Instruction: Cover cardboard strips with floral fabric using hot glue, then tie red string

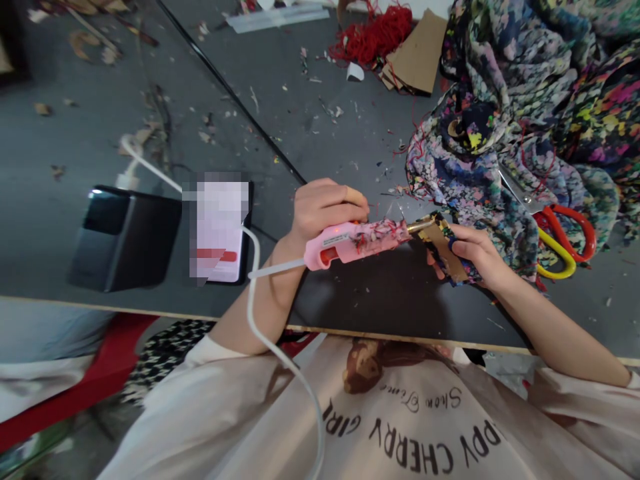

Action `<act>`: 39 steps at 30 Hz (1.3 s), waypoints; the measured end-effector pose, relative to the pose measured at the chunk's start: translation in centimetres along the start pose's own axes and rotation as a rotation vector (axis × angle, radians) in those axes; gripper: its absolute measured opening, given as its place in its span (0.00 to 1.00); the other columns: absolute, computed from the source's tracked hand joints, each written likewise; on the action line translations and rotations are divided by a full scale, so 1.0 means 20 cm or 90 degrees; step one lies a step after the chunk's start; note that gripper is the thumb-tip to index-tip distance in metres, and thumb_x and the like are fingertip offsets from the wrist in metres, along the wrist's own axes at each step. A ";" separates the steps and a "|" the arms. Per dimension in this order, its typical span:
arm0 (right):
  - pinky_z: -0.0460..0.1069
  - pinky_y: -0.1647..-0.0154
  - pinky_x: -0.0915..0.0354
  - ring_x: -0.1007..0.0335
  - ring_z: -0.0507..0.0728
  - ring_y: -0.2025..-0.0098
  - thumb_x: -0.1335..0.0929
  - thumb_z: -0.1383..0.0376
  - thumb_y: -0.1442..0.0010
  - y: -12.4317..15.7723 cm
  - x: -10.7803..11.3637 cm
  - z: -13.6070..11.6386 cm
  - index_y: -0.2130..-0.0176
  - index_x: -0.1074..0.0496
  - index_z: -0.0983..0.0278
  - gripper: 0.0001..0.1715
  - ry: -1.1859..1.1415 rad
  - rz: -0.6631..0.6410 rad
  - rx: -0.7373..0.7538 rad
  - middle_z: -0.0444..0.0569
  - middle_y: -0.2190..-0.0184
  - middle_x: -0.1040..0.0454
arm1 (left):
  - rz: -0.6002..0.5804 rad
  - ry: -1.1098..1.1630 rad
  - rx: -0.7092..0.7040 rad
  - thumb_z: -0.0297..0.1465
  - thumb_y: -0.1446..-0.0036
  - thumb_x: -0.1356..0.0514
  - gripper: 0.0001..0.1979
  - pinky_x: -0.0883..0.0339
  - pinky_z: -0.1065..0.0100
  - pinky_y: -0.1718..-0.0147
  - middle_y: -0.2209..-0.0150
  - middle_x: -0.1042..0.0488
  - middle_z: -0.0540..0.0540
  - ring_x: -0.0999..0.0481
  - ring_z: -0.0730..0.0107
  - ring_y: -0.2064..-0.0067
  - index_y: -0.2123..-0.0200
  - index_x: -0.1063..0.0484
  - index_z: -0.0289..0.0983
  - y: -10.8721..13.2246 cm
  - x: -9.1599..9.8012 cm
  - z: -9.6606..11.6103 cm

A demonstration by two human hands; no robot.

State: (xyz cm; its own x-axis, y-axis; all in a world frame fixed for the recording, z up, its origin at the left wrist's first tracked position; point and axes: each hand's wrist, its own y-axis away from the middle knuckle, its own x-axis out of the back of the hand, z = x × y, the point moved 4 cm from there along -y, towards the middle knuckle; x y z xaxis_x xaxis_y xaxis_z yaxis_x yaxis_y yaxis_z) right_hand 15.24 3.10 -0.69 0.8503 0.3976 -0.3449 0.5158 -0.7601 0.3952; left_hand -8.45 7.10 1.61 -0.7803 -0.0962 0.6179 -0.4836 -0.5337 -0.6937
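Note:
My left hand (325,208) is closed around a pink hot glue gun (343,245), whose body is coated with red threads and scraps. A pale glue stick (280,268) protrudes from its back end. The metal nozzle (418,227) points right and reaches the upper left end of a small cardboard piece (445,250) edged with dark floral fabric. That piece is pinched in my right hand (477,253), thumb on top and fingers partly hidden beneath. Just right of this hand, scissors (563,233) with red and yellow handles lie on a heap of floral fabric (500,113).
Red yarn (375,33) and cardboard pieces (419,57) lie at the back. On the left are a phone (223,230) and a black block-shaped device (127,240). A white cable (280,350) hangs over the table's front edge; a black cable (230,87) crosses the scrap-strewn tabletop.

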 end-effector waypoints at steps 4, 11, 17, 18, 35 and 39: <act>0.43 0.82 0.35 0.27 0.51 0.79 0.30 0.60 0.44 0.00 -0.01 0.01 0.59 0.24 0.64 0.15 -0.027 -0.029 -0.018 0.44 0.72 0.20 | 0.023 0.023 0.030 0.43 0.30 0.50 0.22 0.36 0.65 0.70 0.70 0.18 0.49 0.21 0.73 0.71 0.71 0.25 0.41 0.02 -0.02 -0.03; 0.44 0.81 0.36 0.28 0.50 0.80 0.32 0.61 0.43 0.02 -0.03 0.02 0.66 0.24 0.67 0.11 -0.073 -0.094 -0.055 0.47 0.73 0.21 | -0.003 0.020 -0.019 0.38 0.29 0.49 0.20 0.37 0.67 0.70 0.70 0.18 0.49 0.21 0.74 0.72 0.72 0.27 0.39 -0.01 -0.02 -0.02; 0.44 0.84 0.39 0.30 0.50 0.83 0.32 0.61 0.45 0.02 -0.03 0.01 0.70 0.24 0.69 0.12 -0.093 -0.099 -0.078 0.48 0.76 0.22 | -0.047 -0.004 -0.002 0.40 0.29 0.50 0.21 0.38 0.68 0.70 0.70 0.18 0.49 0.22 0.75 0.72 0.72 0.27 0.39 0.00 -0.02 -0.02; 0.44 0.84 0.39 0.31 0.50 0.83 0.32 0.61 0.45 0.02 -0.03 0.01 0.70 0.24 0.69 0.12 -0.100 -0.101 -0.079 0.48 0.76 0.22 | -0.058 -0.006 0.003 0.40 0.29 0.50 0.22 0.38 0.68 0.70 0.70 0.18 0.49 0.22 0.75 0.72 0.72 0.26 0.39 0.01 -0.03 -0.02; 0.45 0.83 0.39 0.30 0.51 0.83 0.30 0.59 0.44 0.01 -0.02 0.01 0.69 0.23 0.70 0.14 -0.120 -0.114 -0.075 0.50 0.76 0.22 | -0.166 0.014 0.056 0.45 0.30 0.52 0.25 0.37 0.67 0.68 0.69 0.18 0.48 0.21 0.74 0.70 0.73 0.27 0.40 0.00 -0.02 -0.02; 0.46 0.84 0.39 0.32 0.51 0.83 0.30 0.58 0.45 0.01 -0.01 0.01 0.66 0.23 0.71 0.17 -0.082 -0.089 -0.071 0.50 0.76 0.22 | -0.148 0.023 0.003 0.41 0.29 0.51 0.22 0.37 0.67 0.70 0.69 0.18 0.49 0.21 0.74 0.70 0.72 0.28 0.39 -0.01 -0.01 0.01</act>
State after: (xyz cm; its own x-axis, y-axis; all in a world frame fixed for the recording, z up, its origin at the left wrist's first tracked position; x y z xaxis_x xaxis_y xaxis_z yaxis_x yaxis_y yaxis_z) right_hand 15.12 2.87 -0.66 0.7532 0.4204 -0.5060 0.6420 -0.6375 0.4260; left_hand -8.13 7.15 1.69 -0.6621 0.0593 0.7470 -0.6498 -0.5420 -0.5329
